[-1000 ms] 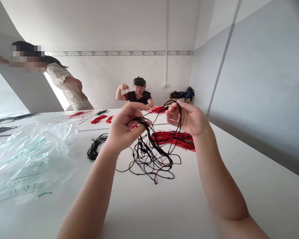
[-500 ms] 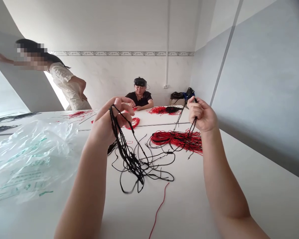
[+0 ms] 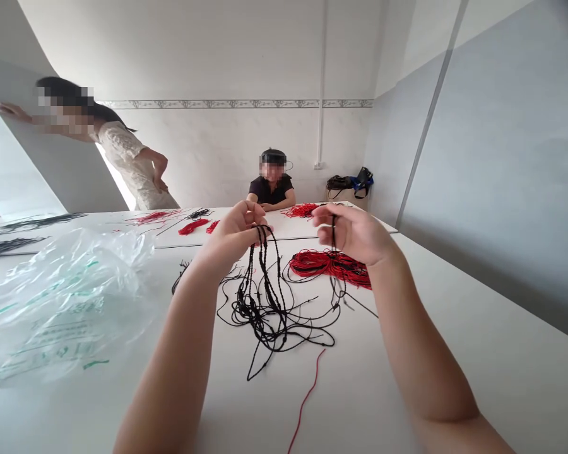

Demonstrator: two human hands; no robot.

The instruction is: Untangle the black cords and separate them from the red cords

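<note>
Several loops of black knotted cord (image 3: 266, 302) hang from my left hand (image 3: 236, 236), whose fingers are closed round their top. Their lower part droops in a tangle over the white table. To the right, my right hand (image 3: 353, 233) has curled fingers with a black cord strand (image 3: 334, 268) hanging from them. Behind and below it lies a bundle of red and black cords (image 3: 307, 263), partly hidden by my right forearm. A single red cord (image 3: 303, 407) lies on the table nearer to me.
A crumpled clear plastic bag (image 3: 71, 309) covers the left of the white table (image 3: 483, 353). Red bundles (image 3: 194, 226) and dark cords (image 3: 23, 222) lie farther back. One person (image 3: 272, 189) sits opposite; another (image 3: 127, 157) leans at the left. Bags (image 3: 350, 181) rest behind.
My right hand has moved left and lower, nearer my left hand. My left hand has shifted right and lower with the black loops. The seated person's head has lifted.
</note>
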